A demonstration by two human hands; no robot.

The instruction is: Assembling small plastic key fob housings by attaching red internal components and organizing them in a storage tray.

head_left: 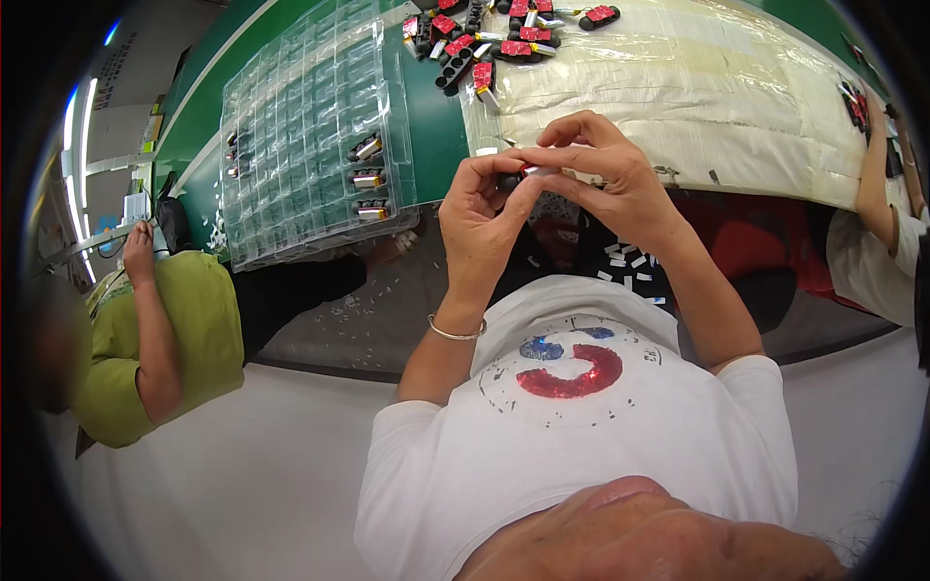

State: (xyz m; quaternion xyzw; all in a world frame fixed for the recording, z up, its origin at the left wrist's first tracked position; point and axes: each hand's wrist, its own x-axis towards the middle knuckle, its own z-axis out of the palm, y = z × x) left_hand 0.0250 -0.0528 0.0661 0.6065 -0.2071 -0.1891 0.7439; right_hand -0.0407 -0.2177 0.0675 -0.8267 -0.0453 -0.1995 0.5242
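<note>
My left hand [487, 198] and my right hand [620, 179] meet just in front of the table's near edge. Between their fingertips is a small black part with a red and silver piece [528, 171]. The left fingers curl round its dark end, while the right thumb and fingers pinch the silver end. Fingers cover much of it, so its exact shape is hidden. Beyond my hands lies a pile of similar black parts [456, 64] with red tops and silver pieces, spread over the edge of a cream, tape-covered pad [620, 107].
Left of my hands, a clear plastic compartment tray [300, 145] holds several black and silver parts [368, 179] on the green table [433, 126]. A person in a green shirt [160, 339] is at the left. Another person's arm [875, 165] reaches the pad at right, near more parts.
</note>
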